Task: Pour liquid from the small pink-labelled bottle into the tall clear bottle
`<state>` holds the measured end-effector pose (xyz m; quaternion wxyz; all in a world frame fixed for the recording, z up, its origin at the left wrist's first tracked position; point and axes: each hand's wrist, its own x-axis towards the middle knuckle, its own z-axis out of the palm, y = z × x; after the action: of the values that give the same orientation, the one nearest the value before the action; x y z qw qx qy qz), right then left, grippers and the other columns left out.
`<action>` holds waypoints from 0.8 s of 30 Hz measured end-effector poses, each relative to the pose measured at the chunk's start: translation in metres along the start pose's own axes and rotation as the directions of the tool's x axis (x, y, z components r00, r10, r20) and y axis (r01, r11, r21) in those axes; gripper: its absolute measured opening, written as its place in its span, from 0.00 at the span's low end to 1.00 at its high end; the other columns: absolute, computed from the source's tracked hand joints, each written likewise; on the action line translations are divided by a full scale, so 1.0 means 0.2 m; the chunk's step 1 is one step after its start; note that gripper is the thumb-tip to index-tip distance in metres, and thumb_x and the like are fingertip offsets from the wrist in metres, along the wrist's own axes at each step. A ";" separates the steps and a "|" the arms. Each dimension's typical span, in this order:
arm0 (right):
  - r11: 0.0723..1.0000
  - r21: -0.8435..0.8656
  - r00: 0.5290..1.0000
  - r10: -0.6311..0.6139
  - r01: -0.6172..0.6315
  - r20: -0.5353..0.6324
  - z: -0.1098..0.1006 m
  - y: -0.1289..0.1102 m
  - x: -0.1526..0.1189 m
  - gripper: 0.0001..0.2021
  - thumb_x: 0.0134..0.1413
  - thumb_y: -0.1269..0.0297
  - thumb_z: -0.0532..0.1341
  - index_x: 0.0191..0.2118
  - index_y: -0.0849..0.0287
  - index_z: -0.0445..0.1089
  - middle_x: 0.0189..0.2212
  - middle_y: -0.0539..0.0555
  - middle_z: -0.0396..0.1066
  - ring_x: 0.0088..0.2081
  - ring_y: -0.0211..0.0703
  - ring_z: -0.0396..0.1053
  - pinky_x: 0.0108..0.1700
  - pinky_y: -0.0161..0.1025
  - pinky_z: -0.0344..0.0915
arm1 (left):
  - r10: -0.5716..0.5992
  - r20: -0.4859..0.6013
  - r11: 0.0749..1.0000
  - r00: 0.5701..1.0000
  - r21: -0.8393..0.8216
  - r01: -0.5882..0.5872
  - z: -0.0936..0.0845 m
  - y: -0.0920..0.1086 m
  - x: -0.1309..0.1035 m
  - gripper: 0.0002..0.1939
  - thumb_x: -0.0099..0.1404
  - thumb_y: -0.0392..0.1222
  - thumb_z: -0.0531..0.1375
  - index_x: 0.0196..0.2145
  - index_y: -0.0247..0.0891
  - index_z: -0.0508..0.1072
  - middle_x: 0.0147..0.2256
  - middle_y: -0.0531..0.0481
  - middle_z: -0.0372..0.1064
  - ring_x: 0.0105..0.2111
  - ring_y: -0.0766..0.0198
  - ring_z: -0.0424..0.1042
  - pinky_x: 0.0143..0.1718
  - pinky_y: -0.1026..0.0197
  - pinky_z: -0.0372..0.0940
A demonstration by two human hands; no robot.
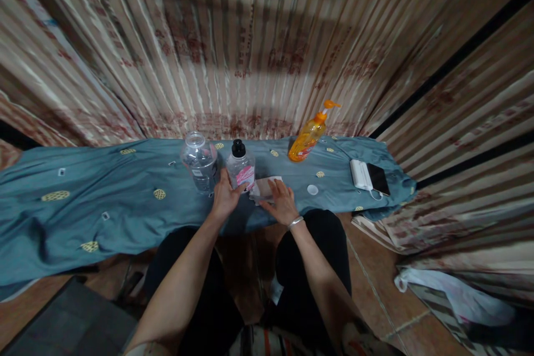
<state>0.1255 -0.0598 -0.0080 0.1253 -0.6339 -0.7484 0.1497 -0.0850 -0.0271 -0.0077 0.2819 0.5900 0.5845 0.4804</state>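
Observation:
My left hand (226,196) is wrapped round the lower left side of a clear bottle (242,168) with a black cap and a pink label, which stands on the cloth-covered surface. Just to its right, my right hand (282,201) rests with fingers spread on a pale folded cloth or tissue (263,187). A wide clear plastic container without a lid (199,162) stands left of the bottle. Farther right there is a pump bottle (307,138) of orange liquid. A small white round lid (312,189) lies flat to the right of my right hand.
The surface has a blue-green patterned cloth (137,189). At its right end lie a white power bank (361,174) and a black phone (377,179), joined by a cable. Pleated curtains (258,39) rise behind. A plastic bag (454,295) is at lower right.

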 end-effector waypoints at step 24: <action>0.985 0.161 0.994 -0.055 0.070 -0.092 -0.09 0.13 -0.03 0.22 0.67 0.62 0.60 0.63 0.60 0.72 0.60 0.65 0.76 0.60 0.59 0.76 0.63 0.54 0.71 | -0.070 0.222 0.997 0.973 0.031 0.064 0.26 0.06 0.00 0.22 0.71 0.50 0.64 0.59 0.38 0.72 0.56 0.41 0.72 0.50 0.52 0.76 0.50 0.44 0.75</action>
<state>0.1562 -0.0605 -0.0017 0.2144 -0.6036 -0.7469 0.1787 -0.0341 -0.0171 -0.0169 0.3549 0.6233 0.5744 0.3945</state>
